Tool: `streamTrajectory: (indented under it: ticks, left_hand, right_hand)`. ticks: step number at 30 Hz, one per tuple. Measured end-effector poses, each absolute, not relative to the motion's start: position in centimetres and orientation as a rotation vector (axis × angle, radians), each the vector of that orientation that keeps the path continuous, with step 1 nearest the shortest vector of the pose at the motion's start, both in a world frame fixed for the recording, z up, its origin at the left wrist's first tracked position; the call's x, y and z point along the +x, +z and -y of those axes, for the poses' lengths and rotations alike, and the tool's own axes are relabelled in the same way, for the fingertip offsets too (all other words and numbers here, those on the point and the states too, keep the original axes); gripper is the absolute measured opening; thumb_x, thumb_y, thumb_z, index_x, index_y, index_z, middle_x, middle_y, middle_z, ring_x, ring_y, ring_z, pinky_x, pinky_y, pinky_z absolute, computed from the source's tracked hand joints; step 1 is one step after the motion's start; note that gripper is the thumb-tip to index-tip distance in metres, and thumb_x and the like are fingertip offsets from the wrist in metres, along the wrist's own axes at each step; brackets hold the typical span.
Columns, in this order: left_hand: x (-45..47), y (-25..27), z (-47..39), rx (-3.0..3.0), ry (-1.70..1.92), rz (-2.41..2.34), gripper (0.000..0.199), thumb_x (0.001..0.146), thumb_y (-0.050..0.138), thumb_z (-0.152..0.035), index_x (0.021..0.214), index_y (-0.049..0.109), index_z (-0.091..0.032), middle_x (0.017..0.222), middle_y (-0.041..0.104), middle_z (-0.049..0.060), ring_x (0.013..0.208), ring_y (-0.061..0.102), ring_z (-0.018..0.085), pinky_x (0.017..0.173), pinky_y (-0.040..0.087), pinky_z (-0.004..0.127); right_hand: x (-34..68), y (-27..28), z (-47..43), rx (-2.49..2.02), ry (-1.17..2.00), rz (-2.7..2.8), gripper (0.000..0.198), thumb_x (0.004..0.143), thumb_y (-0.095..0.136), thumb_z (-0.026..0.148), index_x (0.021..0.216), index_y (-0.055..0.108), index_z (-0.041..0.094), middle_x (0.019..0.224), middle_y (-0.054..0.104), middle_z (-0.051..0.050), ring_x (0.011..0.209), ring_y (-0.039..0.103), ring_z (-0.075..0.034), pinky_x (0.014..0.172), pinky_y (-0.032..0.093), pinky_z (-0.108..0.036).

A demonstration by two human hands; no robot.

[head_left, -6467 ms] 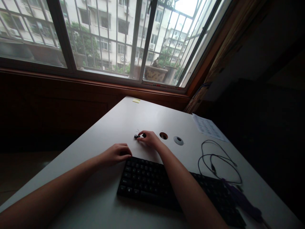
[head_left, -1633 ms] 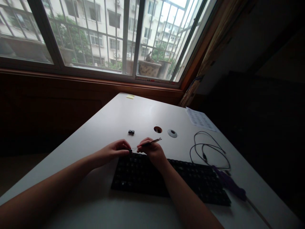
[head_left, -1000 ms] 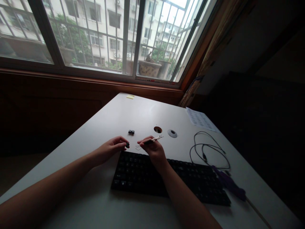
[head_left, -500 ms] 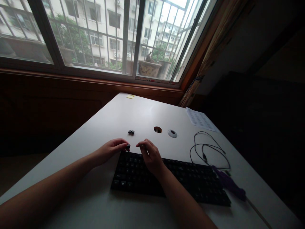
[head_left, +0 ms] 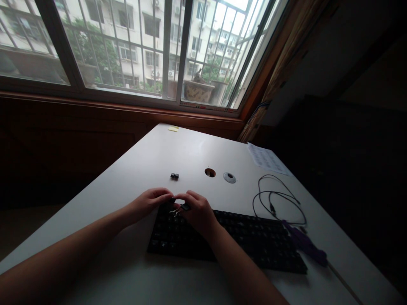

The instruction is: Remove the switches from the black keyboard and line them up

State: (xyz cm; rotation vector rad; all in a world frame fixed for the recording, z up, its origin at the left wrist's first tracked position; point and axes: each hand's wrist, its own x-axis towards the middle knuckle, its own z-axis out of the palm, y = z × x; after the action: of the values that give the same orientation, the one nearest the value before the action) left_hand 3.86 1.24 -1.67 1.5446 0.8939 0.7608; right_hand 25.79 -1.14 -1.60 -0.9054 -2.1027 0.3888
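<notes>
A black keyboard (head_left: 254, 237) lies on the white table in front of me. Over its far left corner, my left hand (head_left: 153, 199) pinches a small black keycap (head_left: 171, 200), mostly covered by the fingers. My right hand (head_left: 197, 209) hovers above the keys, its index fingertip meeting the left fingertips at the keycap. Tucked in that hand is a keycap puller (head_left: 185, 206) with a black grip; its bent wire prongs point left over the keys. Two black keycaps (head_left: 174, 176) stand side by side on the table beyond my hands.
To the right, a coiled black cable (head_left: 280, 199) and a purple brush-like thing (head_left: 307, 245) with a long pale handle lie by the keyboard. Farther back are a round hole (head_left: 210, 173), a grey ring cover (head_left: 229, 178), printed paper (head_left: 267, 159) and a yellow note (head_left: 173, 128).
My right hand has moved left and now touches the left fingertips at the keycap. The puller's wire prongs have come into sight below its fingers. The left hand has shifted slightly.
</notes>
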Motion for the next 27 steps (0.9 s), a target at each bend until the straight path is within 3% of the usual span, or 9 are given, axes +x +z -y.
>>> streamTrajectory:
  ticks: [14, 21, 27]
  left_hand:
    - [3.8, -1.4, -1.2, 1.729, 0.804, -0.863, 0.031, 0.094, 0.055, -0.043, 0.107, 0.068, -0.018, 0.106, 0.069, 0.008, 0.103, 0.061, 0.026, 0.091, 0.048, 0.036]
    - [2.3, -1.9, -2.0, 2.023, 0.716, -0.773, 0.024, 0.092, 0.061, -0.038, 0.105, 0.07, -0.019, 0.105, 0.062, 0.009, 0.088, 0.062, 0.019, 0.082, 0.051, 0.031]
    - [1.9, -2.1, -2.6, 2.085, 0.704, -0.791, 0.022, 0.092, 0.061, -0.037, 0.095, 0.072, -0.018, 0.095, 0.062, 0.007, 0.082, 0.062, 0.019, 0.075, 0.05, 0.029]
  right_hand:
    - [26.4, -0.6, 0.9, -1.013, 0.366, 2.003, 0.02, 0.087, 0.066, 0.025, 0.106, 0.07, 0.026, 0.086, 0.068, -0.004, 0.07, 0.06, -0.016, 0.069, 0.05, -0.029]
    - [29.2, 2.0, -3.2, -1.326, 0.402, 2.037, 0.021, 0.08, 0.071, 0.031, 0.098, 0.075, 0.02, 0.067, 0.062, 0.0, 0.056, 0.052, -0.013, 0.056, 0.041, -0.025]
    - [29.3, 1.4, -8.1, -1.506, 0.424, 2.285, 0.017, 0.079, 0.071, 0.029, 0.094, 0.077, 0.022, 0.071, 0.068, -0.001, 0.062, 0.058, -0.014, 0.061, 0.041, -0.025]
